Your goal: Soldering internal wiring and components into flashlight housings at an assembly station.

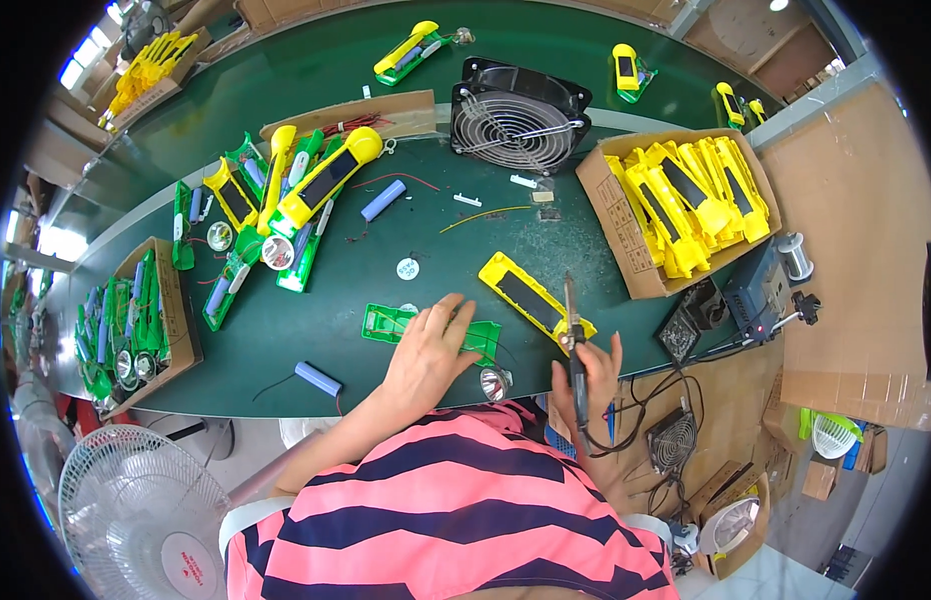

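Observation:
My left hand (426, 350) lies across a green flashlight casing (384, 322), fingers over its far edge and thumb on the near side. The hand hides the middle of the casing. A round silver lamp reflector (495, 383) sits at the casing's right end, by the table's front edge. In my right hand (594, 378) is a soldering iron (578, 385), its tip pointing away from me. Just beyond that hand lies a yellow flashlight cover (526, 298) with a dark panel; the iron's tip overlaps its near end in view.
Loose blue battery cells (318, 379) lie on the green table (286, 340). Yellow and green flashlight parts (326, 180) are piled at left. A box of yellow covers (626, 235) stands right, one of green casings (181, 350) left. A black fan (521, 115) stands behind; a soldering station (761, 300) is right.

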Demonstrator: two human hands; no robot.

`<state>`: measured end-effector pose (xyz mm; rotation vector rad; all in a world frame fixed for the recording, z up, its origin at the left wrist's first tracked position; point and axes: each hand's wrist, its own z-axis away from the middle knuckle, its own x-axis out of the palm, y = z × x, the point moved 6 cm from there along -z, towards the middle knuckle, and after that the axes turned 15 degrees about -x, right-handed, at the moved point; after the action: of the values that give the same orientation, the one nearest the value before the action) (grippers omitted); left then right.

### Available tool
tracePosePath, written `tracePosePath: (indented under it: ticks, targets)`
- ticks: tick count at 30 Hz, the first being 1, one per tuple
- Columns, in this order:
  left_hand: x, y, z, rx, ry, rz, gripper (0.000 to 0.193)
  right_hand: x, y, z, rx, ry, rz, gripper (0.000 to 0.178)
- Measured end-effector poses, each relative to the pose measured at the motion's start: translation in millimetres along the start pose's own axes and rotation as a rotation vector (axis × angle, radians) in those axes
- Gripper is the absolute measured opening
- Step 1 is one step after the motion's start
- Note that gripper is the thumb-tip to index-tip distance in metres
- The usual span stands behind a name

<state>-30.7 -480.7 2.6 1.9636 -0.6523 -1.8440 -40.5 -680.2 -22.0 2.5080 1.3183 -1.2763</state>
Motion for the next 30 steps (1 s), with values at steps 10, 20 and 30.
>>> tracePosePath:
  ticks: [10,20,30]
  targets:
    - [4,22,-4,0.368,-0.004,0.124,0.018,20,13,16,0.124,-0.092,-0.053,0.026]
    - [-3,-56,3,-0.505,0.086,1.394,0.013,28,11,-20,0.106,-0.064,-0.509,0.030]
    - [-13,-30,-54,0.147,-0.081,-0.261,0.006,36,5,-26,0.556,0.303,-0.889,0.015]
